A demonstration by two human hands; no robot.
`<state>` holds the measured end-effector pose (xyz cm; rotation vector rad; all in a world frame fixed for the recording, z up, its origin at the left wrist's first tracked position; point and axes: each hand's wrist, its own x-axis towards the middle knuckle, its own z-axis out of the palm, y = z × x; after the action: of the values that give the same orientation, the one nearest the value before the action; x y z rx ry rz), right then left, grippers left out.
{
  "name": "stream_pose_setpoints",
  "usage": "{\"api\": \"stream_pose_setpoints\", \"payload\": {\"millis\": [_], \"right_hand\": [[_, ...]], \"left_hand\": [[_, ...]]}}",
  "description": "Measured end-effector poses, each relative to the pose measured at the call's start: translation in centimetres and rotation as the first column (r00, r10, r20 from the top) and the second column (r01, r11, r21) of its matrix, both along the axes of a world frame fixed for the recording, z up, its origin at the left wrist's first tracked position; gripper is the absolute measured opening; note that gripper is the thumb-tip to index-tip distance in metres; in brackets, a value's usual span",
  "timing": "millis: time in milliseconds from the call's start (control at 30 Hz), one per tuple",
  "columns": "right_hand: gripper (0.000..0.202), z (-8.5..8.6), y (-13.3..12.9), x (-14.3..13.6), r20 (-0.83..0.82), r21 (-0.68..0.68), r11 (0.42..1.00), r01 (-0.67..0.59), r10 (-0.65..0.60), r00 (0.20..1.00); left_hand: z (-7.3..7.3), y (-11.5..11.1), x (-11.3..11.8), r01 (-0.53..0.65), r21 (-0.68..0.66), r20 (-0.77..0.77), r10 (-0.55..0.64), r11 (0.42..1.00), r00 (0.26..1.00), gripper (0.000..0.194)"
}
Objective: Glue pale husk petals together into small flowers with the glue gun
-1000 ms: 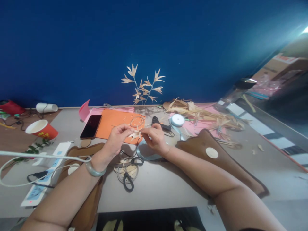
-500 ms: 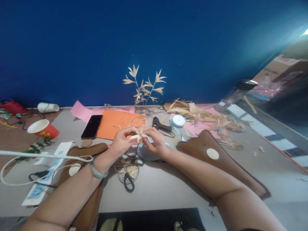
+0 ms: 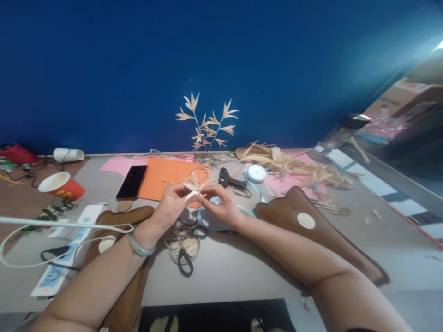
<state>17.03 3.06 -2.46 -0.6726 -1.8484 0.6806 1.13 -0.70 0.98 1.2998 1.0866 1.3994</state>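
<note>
A small pale flower of dried husk petals [image 3: 194, 189] is held between my two hands above the middle of the table. My left hand [image 3: 173, 203] pinches it from the left, with a bangle at the wrist. From the right, my right hand [image 3: 221, 206] has thumb and fingers closed at the flower's other side. Scissors with black handles [image 3: 185, 263] lie below the hands. Behind them are an orange sheet [image 3: 161, 177], a black glue gun [image 3: 232, 180] and a roll of pale ribbon [image 3: 256, 174]. Branches with similar flowers [image 3: 209, 124] stand upright before the blue wall.
Brown padded pieces [image 3: 316, 230] lie on both sides under my forearms. At left are a phone [image 3: 132, 182], a red paper cup [image 3: 62, 185], a power strip [image 3: 65, 258] and a white cable. Dried husks [image 3: 297, 166] lie at back right.
The flower and the fingers around it have shifted slightly left, and the flower is turned a little. My right fingers reach further left.
</note>
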Motion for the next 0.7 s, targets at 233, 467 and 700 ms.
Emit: {"api": "stream_pose_setpoints", "payload": {"millis": [233,467,700], "right_hand": [[0.011,0.5,-0.1,0.1,0.062,0.004,0.999,0.043,-0.043,0.997],[0.011,0.7,-0.3,0.1,0.067,-0.012,1.0,0.026,-0.025,0.997],[0.022,1.8,-0.6,0.3,-0.005,-0.245,0.942,-0.229,0.235,0.972]], "left_hand": [[0.2,0.0,0.3,-0.022,-0.193,0.172,0.056,0.981,0.983,0.026],[0.1,0.3,-0.1,0.029,-0.08,0.049,-0.025,0.996,0.998,0.025],[0.5,0.2,-0.8,0.143,0.002,-0.082,-0.142,0.99,0.986,0.023]]}}
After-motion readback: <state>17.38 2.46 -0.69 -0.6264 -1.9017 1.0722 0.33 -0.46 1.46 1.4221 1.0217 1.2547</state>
